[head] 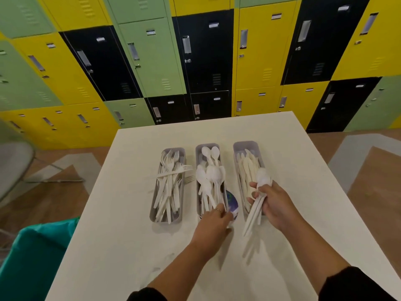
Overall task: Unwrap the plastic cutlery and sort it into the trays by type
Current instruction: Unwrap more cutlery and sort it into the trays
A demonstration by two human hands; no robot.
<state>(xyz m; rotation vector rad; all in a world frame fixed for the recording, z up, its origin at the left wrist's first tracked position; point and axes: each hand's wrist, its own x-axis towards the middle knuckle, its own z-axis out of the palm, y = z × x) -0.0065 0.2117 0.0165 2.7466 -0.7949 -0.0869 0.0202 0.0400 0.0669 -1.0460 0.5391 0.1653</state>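
Three grey trays stand side by side on the white table [130,235]. The left tray [153,210] is full of white forks [168,170], and one fork lies crosswise over its rim. White spoons [209,172] fill the middle tray [198,149]. White knives [247,168] lie in the right tray [246,144]. My right hand [276,205] grips a bunch of white spoons [262,179] over the near end of the right tray, bowls up, handles pointing toward me. My left hand [217,220] holds a blue and white wrapper [232,203] at the near end of the middle tray.
A teal bin [36,253] stands at the table's left near corner. A grey chair [13,166] is off to the left. Yellow, green and black lockers [195,61] line the wall behind the table.
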